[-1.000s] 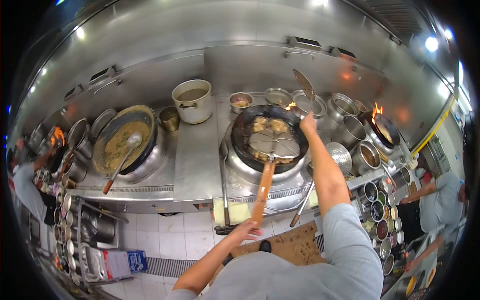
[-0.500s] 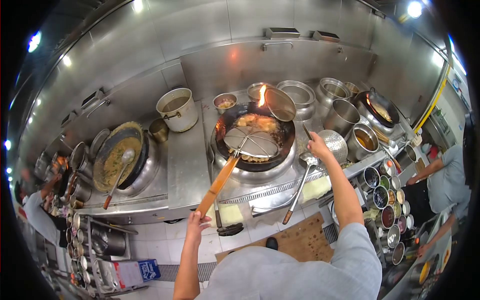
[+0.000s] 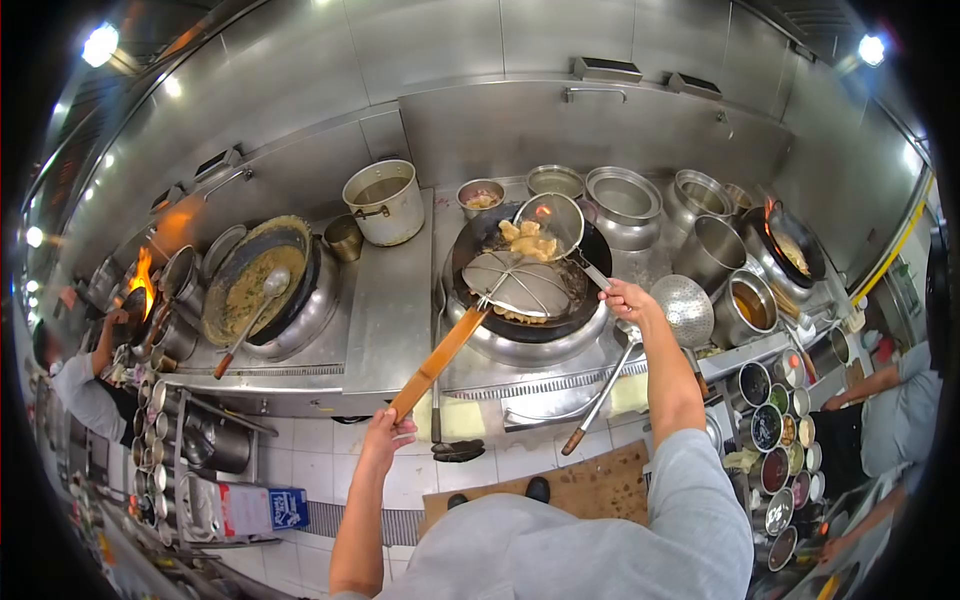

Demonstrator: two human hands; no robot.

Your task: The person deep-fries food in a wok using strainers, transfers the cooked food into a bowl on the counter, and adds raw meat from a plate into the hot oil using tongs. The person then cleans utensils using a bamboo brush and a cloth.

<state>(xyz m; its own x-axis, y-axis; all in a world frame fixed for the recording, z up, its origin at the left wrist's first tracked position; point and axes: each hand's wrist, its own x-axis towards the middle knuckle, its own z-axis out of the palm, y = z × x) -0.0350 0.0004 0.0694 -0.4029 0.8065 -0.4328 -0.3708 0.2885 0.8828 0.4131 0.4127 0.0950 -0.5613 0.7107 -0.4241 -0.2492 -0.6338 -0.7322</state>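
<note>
My left hand [image 3: 388, 437] is closed round the end of the long wooden handle of a wide strainer [image 3: 520, 285], whose crossed wires face up. That strainer lies over the near part of a dark wok [image 3: 592, 262], with some food showing under its front edge. In my right hand [image 3: 630, 300] is the metal handle of a smaller mesh strainer [image 3: 570, 215]. This one is tilted over the far side of the wok, beside golden food pieces [image 3: 528, 240]. Whether the pieces lie in the mesh or just under its rim, I cannot tell.
Left stand a large pot [image 3: 385, 225] and a second wok [image 3: 310, 300] with a ladle [image 3: 262, 310]. A perforated skimmer [image 3: 685, 310], a ladle [image 3: 600, 395] and steel pots [image 3: 715, 250] sit right. Flames rise near a co-worker [image 3: 85, 390] far left; another person [image 3: 890, 400] is right.
The smaller strainer has come down and nearer over the wok, and my right hand has lowered with it. The flame above the wok is gone. The whole view has shifted slightly.
</note>
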